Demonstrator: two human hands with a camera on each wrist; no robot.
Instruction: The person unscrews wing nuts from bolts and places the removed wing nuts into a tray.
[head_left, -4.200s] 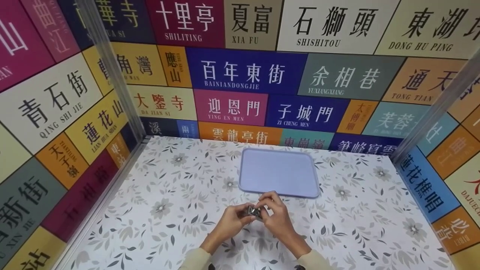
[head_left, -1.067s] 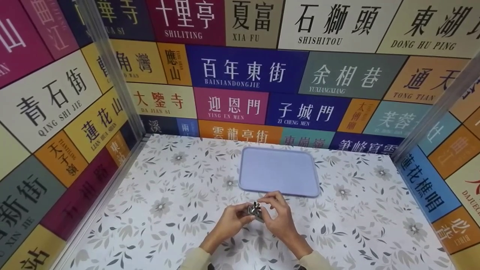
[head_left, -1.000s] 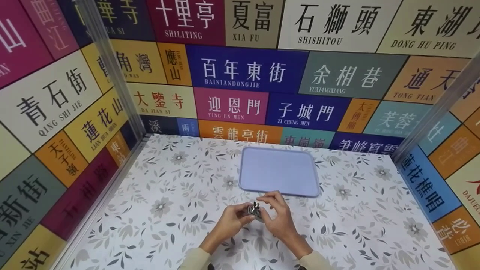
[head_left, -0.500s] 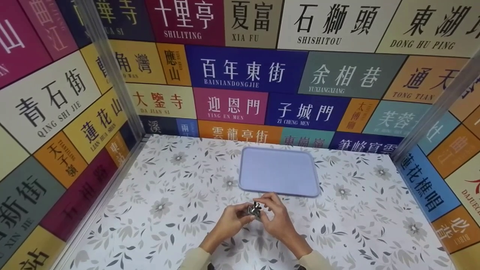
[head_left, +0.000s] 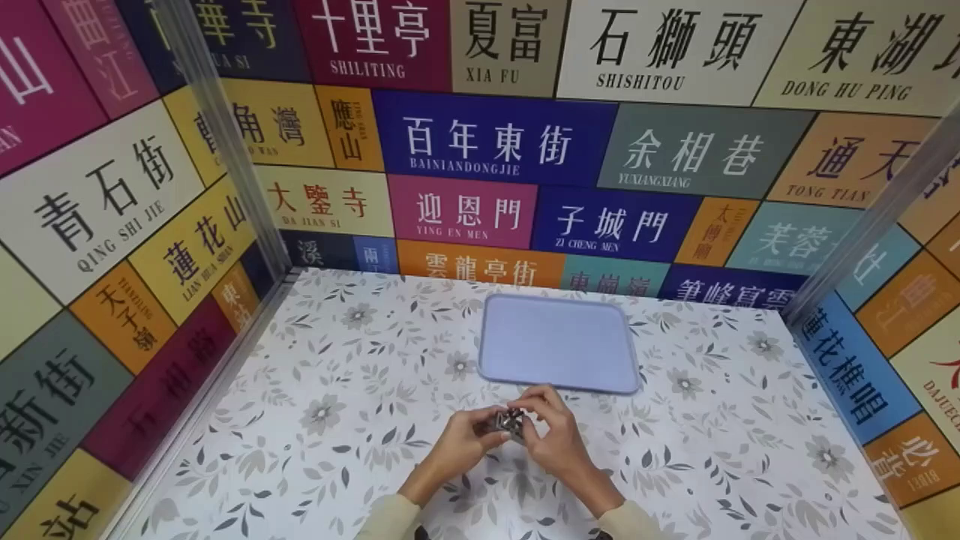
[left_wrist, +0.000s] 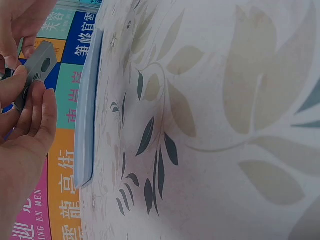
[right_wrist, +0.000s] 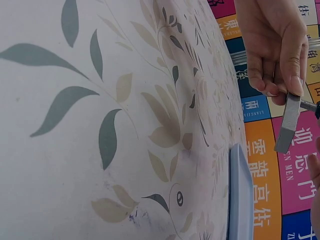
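Grey bar-shaped metal block (right_wrist: 289,125): is sitting between both hands, raised above the table, on the near side of the tray; its round hole is showing in the left wrist view.
Thin threaded metal screw (right_wrist: 306,105): is sticking out of the block's side; a small black knob (right_wrist: 318,110) is showing at its outer end, partly cut off by the frame edge.
Left hand (head_left: 461,442): is pinching one end of the block, thumb against fingertips, narrow grip.
Right hand (head_left: 559,439): is bending its fingers at the block's other side, index fingertip lying at the dark parts on top; cannot tell whether it is pinching anything.
Pale lavender rounded-rectangle tray (head_left: 559,341): is lying flat just beyond the hands.
White table covering with grey leaf-and-flower print (head_left: 390,352): is running under everything, back to the walls.
Cream sleeves (head_left: 390,517): are covering both forearms at the bottom edge.
Multicoloured rectangular wall panels with printed characters (head_left: 487,142): are standing behind and on both sides; "SHISHITOU" and "XIA FU" are reading clearly.
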